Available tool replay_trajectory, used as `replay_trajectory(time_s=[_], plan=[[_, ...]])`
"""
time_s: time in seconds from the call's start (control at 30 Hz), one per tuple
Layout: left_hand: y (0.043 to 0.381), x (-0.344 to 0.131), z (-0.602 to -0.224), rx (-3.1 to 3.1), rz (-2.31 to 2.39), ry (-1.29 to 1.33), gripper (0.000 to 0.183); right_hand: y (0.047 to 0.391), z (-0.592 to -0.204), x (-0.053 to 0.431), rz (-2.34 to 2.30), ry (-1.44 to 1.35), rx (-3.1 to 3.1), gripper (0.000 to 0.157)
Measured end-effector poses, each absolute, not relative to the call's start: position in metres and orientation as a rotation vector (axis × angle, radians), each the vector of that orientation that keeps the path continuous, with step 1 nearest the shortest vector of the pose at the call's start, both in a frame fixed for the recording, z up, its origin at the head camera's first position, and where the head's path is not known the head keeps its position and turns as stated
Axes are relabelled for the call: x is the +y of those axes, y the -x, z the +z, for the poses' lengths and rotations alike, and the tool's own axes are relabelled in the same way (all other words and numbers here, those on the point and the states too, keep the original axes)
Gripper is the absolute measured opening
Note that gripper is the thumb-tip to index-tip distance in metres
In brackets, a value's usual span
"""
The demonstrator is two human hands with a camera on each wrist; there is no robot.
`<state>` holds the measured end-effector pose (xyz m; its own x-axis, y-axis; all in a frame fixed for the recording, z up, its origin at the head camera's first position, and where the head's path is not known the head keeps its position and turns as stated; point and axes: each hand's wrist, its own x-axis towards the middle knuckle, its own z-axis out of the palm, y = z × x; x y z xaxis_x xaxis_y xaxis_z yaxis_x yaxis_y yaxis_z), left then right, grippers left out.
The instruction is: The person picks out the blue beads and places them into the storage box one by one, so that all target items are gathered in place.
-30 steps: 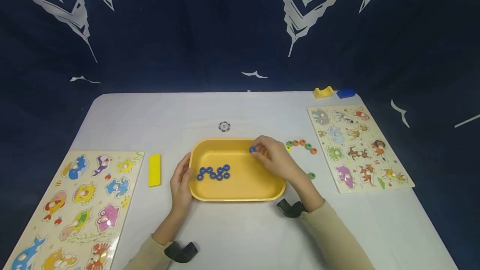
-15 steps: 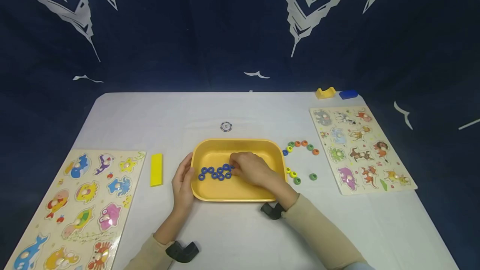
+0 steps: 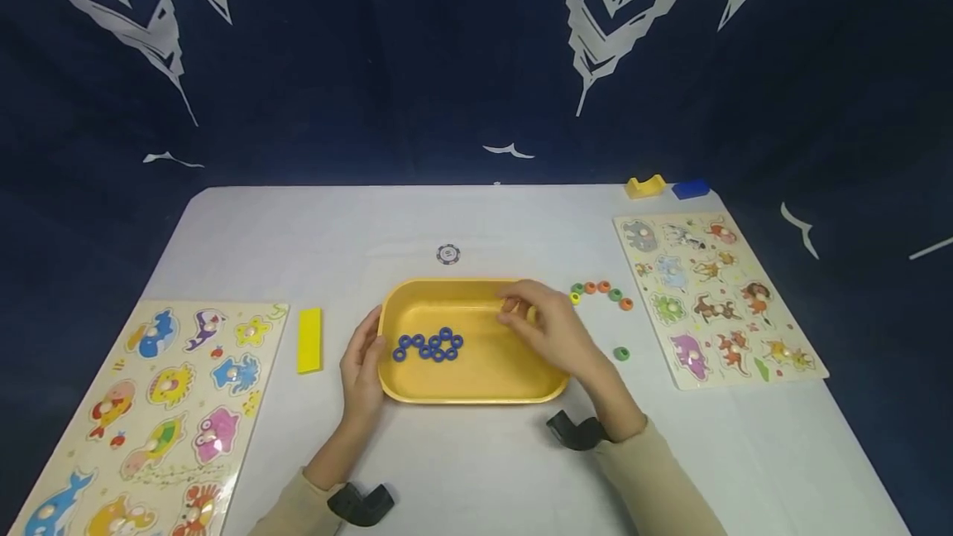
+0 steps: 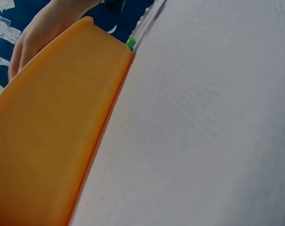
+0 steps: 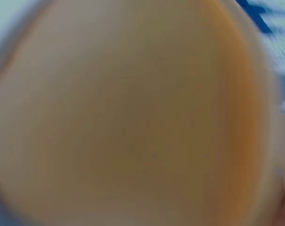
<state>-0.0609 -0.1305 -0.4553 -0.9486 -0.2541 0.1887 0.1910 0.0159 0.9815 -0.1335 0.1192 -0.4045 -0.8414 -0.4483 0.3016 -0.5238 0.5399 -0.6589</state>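
My left hand [image 3: 363, 366] holds the left end of the yellow tray [image 3: 476, 391], thumb at the rim and fingers along the outer wall. Inside the tray's left half lies a loose cluster of small blue ring beads [image 3: 435, 342]. Over its right side hovers my right hand [image 3: 551, 333], with thumb and forefinger a little apart and no bead showing between them. In the left wrist view, the tray wall [image 4: 62, 113] fills the left part, and the right hand [image 4: 48, 28] shows beyond its rim. The right wrist view is blurred, mostly filled by the tray [image 5: 133, 117].
Right of the tray lies a curved row of green, orange and yellow beads [image 3: 603, 288], partly behind the right hand. Animal puzzle boards [image 3: 718, 304] flank both sides. A yellow strip [image 3: 309, 341], a poker chip [image 3: 448, 254], a yellow block [image 3: 644, 186] and a blue block [image 3: 691, 189] also lie out.
My right hand carried a blue bead left to the cluster, let it go there, then drew back to the tray's right side. The left hand has stayed at the tray.
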Motion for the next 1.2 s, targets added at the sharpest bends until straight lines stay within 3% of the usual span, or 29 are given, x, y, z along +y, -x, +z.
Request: replay_trajectory(time_s=[0.2,0.4,0.7,1.2], plan=[[0.061,-0.132,-0.452,-1.975,-2.008,-0.065,0.039,0.142,-0.415,0.178,1.221,-0.531,-2.477,0.030],[0.060,-0.131,-0.451,-1.987,-2.023,-0.105,0.039,0.150,-0.445,0.201,1.224,-0.344,-2.625,0.034],[0.060,-0.127,-0.453,-1.986,-2.020,-0.088,0.039,0.151,-0.467,0.206,1.166,-0.348,-2.742,0.032],[0.066,-0.133,-0.479,-1.952,-2.039,-0.057,0.039,0.153,-0.473,0.199,0.891,-0.322,-2.852,0.022]])
